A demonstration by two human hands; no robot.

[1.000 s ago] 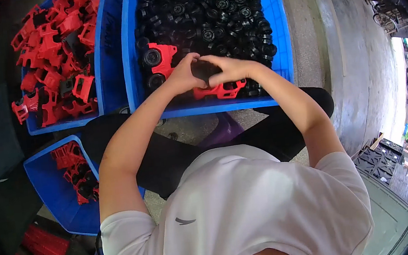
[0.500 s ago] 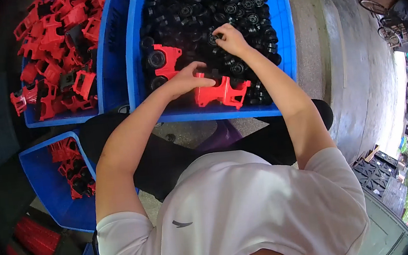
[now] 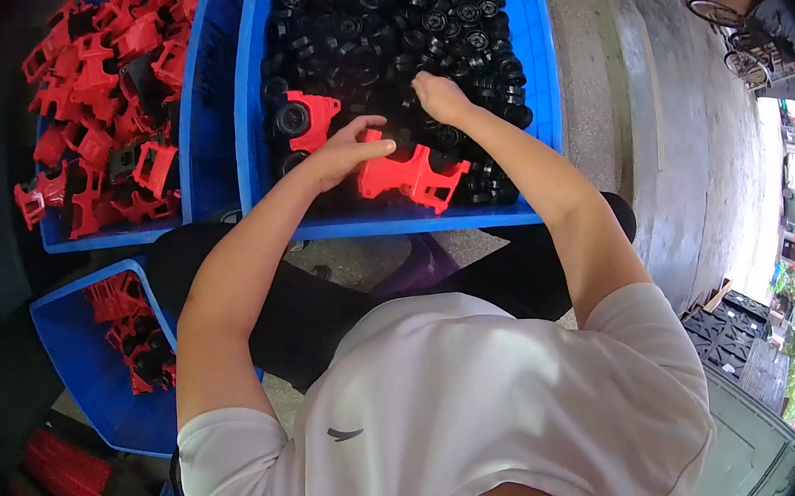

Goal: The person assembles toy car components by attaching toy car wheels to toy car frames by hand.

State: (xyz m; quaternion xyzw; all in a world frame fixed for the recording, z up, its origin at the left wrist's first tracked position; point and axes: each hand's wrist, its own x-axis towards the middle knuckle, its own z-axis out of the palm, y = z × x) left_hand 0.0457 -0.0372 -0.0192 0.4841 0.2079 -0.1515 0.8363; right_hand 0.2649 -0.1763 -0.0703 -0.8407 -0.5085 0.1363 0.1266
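My left hand is closed on the left end of a red plastic toy vehicle body, its thumb lying across the top. The body is tilted over the near side of a blue bin filled with small black toy wheels. Among those wheels my right hand has its fingers pressed together and pointing down; its fingertips are hidden, so what they grip does not show. Left of my hands, a second red toy vehicle body with black wheels on its side rests on the pile.
Left of the wheel bin stands another blue bin heaped with red vehicle bodies. A smaller blue bin by my left leg holds several red bodies with black parts. Concrete floor runs along the right, with a bicycle farther off.
My right hand has lowered into the wheels and its fingers have closed further. The left hand keeps hold of the red body. The whole view has shifted slightly.
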